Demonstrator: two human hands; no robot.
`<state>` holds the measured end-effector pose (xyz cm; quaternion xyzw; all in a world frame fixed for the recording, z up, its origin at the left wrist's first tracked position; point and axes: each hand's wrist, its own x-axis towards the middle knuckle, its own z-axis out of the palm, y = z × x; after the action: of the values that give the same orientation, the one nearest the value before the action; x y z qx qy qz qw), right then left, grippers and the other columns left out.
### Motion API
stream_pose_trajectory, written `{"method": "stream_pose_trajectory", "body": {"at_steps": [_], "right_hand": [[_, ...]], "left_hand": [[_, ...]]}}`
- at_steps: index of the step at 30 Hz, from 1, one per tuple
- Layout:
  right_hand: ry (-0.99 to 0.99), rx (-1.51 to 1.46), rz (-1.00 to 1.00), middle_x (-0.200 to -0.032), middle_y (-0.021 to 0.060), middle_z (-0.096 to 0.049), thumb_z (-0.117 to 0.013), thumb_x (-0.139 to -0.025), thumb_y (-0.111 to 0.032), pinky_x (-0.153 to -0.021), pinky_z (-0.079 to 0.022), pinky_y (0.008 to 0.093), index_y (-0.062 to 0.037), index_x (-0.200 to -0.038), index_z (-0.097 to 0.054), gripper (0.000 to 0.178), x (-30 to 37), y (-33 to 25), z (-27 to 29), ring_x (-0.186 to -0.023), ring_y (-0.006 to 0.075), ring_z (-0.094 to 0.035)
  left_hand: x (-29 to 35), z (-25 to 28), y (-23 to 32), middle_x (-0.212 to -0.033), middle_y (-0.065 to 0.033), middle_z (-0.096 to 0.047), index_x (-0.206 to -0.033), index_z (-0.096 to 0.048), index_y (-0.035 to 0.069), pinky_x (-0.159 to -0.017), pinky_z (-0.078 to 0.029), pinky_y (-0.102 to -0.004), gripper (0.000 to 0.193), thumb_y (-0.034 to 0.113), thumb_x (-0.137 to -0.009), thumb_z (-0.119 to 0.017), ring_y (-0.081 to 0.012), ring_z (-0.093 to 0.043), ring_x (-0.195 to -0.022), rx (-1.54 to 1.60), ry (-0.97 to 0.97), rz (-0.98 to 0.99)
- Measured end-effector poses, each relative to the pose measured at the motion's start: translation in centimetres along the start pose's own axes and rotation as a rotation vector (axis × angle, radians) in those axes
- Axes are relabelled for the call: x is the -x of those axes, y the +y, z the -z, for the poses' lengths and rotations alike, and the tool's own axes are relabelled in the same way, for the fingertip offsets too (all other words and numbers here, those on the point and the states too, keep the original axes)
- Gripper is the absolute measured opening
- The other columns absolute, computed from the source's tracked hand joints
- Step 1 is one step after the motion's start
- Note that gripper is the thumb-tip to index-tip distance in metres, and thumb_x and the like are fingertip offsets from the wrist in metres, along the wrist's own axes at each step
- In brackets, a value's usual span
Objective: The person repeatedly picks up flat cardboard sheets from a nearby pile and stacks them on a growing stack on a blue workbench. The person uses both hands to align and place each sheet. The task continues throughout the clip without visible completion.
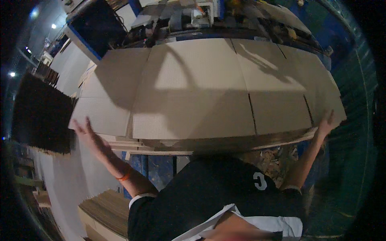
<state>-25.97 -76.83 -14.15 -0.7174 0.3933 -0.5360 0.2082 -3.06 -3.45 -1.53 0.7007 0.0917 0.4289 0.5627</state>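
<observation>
A wide tan sheet of corrugated cardboard [193,112] lies flat in front of me, with creases and several dark slots cut into it. At its near left corner is my left hand [90,138], fingers stretched and spread apart against the edge. My right hand [326,123] is at the near right corner, its fingers extended along the cardboard and slightly blurred. Neither hand shows fingers wrapped round the sheet. Beneath the top sheet, more cardboard layers [225,143] show along the front edge. Shadows fall across the sheet's surface.
Beyond the sheet stands a machine [177,24] with dark rollers and blue panels. A dark stack of cardboard [42,114] is at the left, and another stack [106,209] sits at lower left. Scraps [273,162] lie below the front edge. Grey floor [64,184] runs along the left.
</observation>
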Motion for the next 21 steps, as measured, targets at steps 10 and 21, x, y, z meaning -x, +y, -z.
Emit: {"method": "stream_pose_trajectory", "body": {"at_steps": [10, 21], "right_hand": [[-0.11, -0.951, -0.223, -0.128, 0.015, -0.044, -0.056, -0.076, 0.003, -0.094, -0.039, 0.0346, -0.0001, -0.134, -0.03, 0.063, -6.1, -7.3, 6.0, -0.112, 0.0253, -0.047], [-0.811, -0.133, 0.759, -0.107, 0.0074, -0.064, -0.061, -0.075, -0.002, -0.095, -0.038, 0.0461, -0.0115, -0.096, -0.065, 0.024, 16.2, -18.4, 6.8, -0.108, 0.0284, -0.055]], "left_hand": [[-5.2, 2.1, -6.6, -0.096, -0.0119, -0.056, -0.107, -0.052, -0.004, -0.075, -0.047, -0.031, 0.028, 0.009, -0.083, -0.057, -0.0171, -0.055, -0.084, 0.562, -0.107, 0.592], [11.1, -0.6, 0.7, -0.13, -0.014, -0.046, -0.113, -0.056, 0.001, -0.102, -0.031, -0.0403, 0.031, -0.003, -0.082, -0.049, -0.0267, -0.044, -0.121, 0.165, -0.974, -0.065]]}}
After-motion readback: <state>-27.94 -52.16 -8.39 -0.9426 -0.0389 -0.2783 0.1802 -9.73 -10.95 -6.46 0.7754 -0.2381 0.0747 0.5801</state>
